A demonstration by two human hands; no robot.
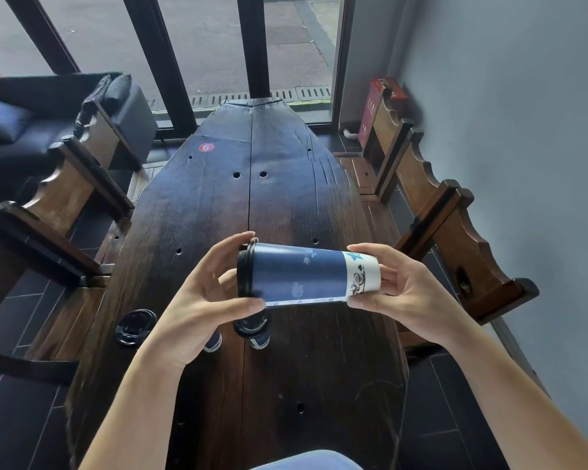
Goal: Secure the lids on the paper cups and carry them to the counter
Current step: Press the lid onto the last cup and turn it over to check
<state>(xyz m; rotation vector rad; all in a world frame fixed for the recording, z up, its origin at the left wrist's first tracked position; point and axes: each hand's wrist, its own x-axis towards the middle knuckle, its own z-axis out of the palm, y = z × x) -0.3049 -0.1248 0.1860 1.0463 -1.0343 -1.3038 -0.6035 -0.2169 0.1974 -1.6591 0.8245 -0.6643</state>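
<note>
Your left hand (197, 300) grips the lid (245, 273), your right hand (398, 286) the cup (306, 273) base, held sideways; uneven pressing may leave the rim unseated.

The only thing I can read is a white 6 on the round red sticker (206, 147) stuck to the far end of the table (286, 198); the characters on the red box (375, 103) are too blurred.
</note>
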